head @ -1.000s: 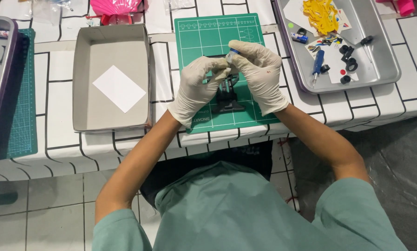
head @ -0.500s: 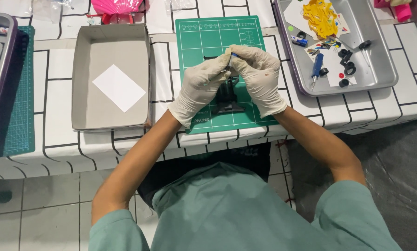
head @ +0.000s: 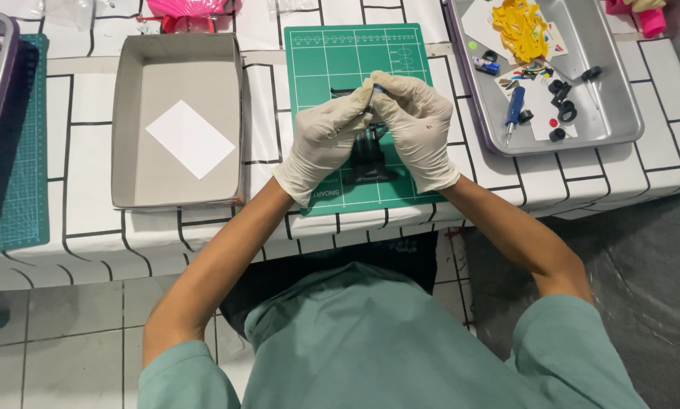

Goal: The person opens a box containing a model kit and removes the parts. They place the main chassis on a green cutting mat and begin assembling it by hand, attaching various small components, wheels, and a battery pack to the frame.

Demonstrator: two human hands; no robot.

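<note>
both hands are in white latex gloves and meet right over the middle of the green cutting mat with the white grid (head: 340,57). the left hand (head: 321,144) and right hand (head: 415,129) have their fingertips pinched together around something small with a bit of blue showing at the top, too tiny to tell what it is exactly. both are closed on it, fingers curled in tight. just under the hands, sitting on the mat, there's a small black plastic assembly (head: 368,155), partly hidden by the gloves, so can't say if the hands touch it. a thin black strip (head: 342,92) lies on the mat just beyond the left fingertips.

left of the mat is a grey rectangular cardboard tray (head: 128,113) with a white sheet of paper (head: 190,138) lying tilted in it. right of the mat is a shiny metal tray (head: 612,91) holding yellow plastic bits (head: 518,24), a blue-handled screwdriver (head: 513,110) and some small black rings (head: 565,112). all of it sits on a white tablecloth with black lines (head: 90,227). far left of the mat there's another green mat (head: 21,151).
</note>
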